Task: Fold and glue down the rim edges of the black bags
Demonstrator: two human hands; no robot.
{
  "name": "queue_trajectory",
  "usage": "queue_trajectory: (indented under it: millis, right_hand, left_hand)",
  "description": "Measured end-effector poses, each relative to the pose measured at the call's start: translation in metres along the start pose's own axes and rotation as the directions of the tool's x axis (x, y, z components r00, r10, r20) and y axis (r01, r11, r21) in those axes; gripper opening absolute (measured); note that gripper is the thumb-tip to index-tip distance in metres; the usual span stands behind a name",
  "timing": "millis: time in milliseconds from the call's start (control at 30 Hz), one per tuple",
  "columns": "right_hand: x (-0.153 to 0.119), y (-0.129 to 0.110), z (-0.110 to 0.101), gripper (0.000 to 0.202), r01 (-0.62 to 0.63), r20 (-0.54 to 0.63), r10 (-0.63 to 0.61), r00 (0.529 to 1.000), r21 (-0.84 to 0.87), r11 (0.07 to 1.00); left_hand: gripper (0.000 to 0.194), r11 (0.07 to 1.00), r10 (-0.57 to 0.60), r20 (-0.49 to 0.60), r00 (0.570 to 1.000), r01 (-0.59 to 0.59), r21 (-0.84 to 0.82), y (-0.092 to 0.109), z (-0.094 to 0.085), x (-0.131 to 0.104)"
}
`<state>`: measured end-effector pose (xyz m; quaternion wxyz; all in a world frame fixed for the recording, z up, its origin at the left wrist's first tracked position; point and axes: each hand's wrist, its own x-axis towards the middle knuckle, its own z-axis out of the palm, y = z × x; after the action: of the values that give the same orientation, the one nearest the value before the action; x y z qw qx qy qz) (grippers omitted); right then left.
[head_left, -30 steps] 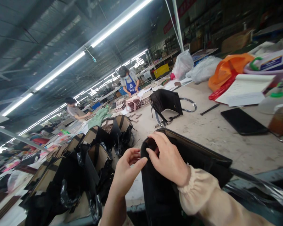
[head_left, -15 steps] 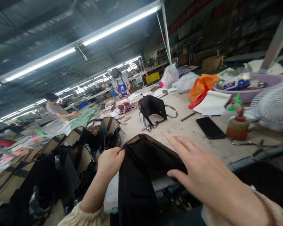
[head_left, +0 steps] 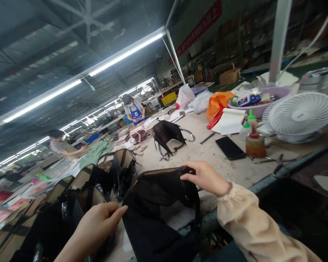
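A black fabric bag (head_left: 153, 218) with a brown-edged, wide opening stands at the near edge of the table. My right hand (head_left: 206, 176) pinches the far right corner of its rim between thumb and fingers. At the bag's left corner is my left hand (head_left: 101, 218), fingers bent together and thumb tip against or just beside the rim; what its fingers hold is hidden. Beyond the bag, a second black bag (head_left: 168, 134) with plastic-wrapped handles rests on the table.
Several black bags with tan insides (head_left: 91, 196) crowd the left. To the right are a phone (head_left: 230, 148), a bottle of brown liquid (head_left: 255, 145), a white fan (head_left: 299, 114) and a purple basin (head_left: 282, 95). Two people work farther back.
My right hand has gone from spread above the rim to gripping its corner. My left hand has moved down and left. The bag's opening looks wider, and the camera view has shifted.
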<state>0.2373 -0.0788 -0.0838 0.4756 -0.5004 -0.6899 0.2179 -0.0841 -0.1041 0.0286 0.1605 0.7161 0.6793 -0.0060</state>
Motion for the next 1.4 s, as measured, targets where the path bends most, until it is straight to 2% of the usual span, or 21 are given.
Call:
queue_trajectory:
  millis: [67, 100, 133, 200, 233, 267, 333, 433, 533, 633, 800, 1067, 1233, 1400]
  right_hand:
    - [0.001, 0.001, 0.005, 0.018, 0.019, 0.013, -0.019, 1.000, 0.048, 0.999]
    - [0.001, 0.000, 0.007, 0.018, 0.019, 0.014, -0.020, 1.000, 0.062, 0.998]
    - [0.001, 0.000, 0.008, 0.019, 0.015, 0.012, -0.016, 1.000, 0.074, 0.997]
    - [0.001, -0.003, 0.009, 0.021, 0.003, 0.006, -0.004, 1.000, 0.098, 0.995]
    - [0.001, -0.004, 0.008, 0.021, 0.001, 0.001, -0.001, 1.000, 0.109, 0.994]
    - [0.001, -0.005, 0.008, 0.021, 0.004, -0.006, -0.003, 1.000, 0.119, 0.993]
    - [0.001, -0.007, 0.007, 0.019, 0.015, -0.013, -0.013, 1.000, 0.142, 0.990]
    - [0.002, -0.008, 0.006, 0.018, 0.011, -0.007, -0.010, 1.000, 0.165, 0.986]
    - [0.005, -0.008, 0.009, 0.017, -0.002, -0.011, 0.003, 1.000, 0.136, 0.991]
    - [0.009, -0.006, 0.014, 0.013, 0.004, -0.033, -0.001, 0.999, 0.097, 0.995]
    - [0.012, -0.005, 0.023, 0.011, -0.004, -0.052, 0.007, 0.999, 0.061, 0.998]
    - [0.012, -0.007, 0.025, 0.017, 0.126, -0.091, -0.136, 0.987, -0.103, 0.987]
    - [0.013, -0.008, 0.028, 0.018, 0.179, -0.111, -0.197, 0.974, -0.155, 0.972]
    - [0.012, -0.005, 0.028, 0.022, 0.173, -0.112, -0.198, 0.974, -0.201, 0.964]
  left_hand:
    - [0.045, 0.974, 0.172, -0.142, 0.975, -0.147, 0.174, 0.019, -0.011, -0.002]
    - [0.039, 0.951, 0.278, -0.185, 0.943, -0.243, 0.194, 0.031, -0.014, 0.000]
    - [0.034, 0.915, 0.389, -0.219, 0.895, -0.348, 0.204, 0.044, -0.014, 0.004]
    - [0.028, 0.810, 0.585, -0.266, 0.766, -0.534, 0.242, 0.070, -0.007, 0.017]
    - [0.028, 0.763, 0.645, -0.279, 0.711, -0.587, 0.271, 0.080, -0.002, 0.025]
    - [0.030, 0.727, 0.685, -0.267, 0.678, -0.622, 0.290, 0.089, 0.004, 0.035]
    - [0.030, 0.693, 0.720, -0.243, 0.650, -0.657, 0.295, 0.100, 0.015, 0.053]
    - [0.025, 0.673, 0.738, -0.191, 0.648, -0.680, 0.292, 0.104, 0.026, 0.074]
    - [0.018, 0.670, 0.738, -0.127, 0.662, -0.698, 0.252, 0.101, 0.029, 0.087]
    - [0.023, 0.667, 0.742, -0.080, 0.665, -0.721, 0.188, 0.098, 0.031, 0.093]
    - [0.026, 0.651, 0.755, -0.060, 0.653, -0.736, 0.186, 0.096, 0.032, 0.098]
    - [0.029, 0.700, 0.697, -0.077, 0.713, -0.652, 0.290, 0.096, 0.035, 0.098]
    - [0.027, 0.710, 0.688, -0.083, 0.721, -0.645, 0.282, 0.095, 0.036, 0.097]
    - [0.027, 0.712, 0.684, -0.097, 0.723, -0.632, 0.305, 0.094, 0.037, 0.098]
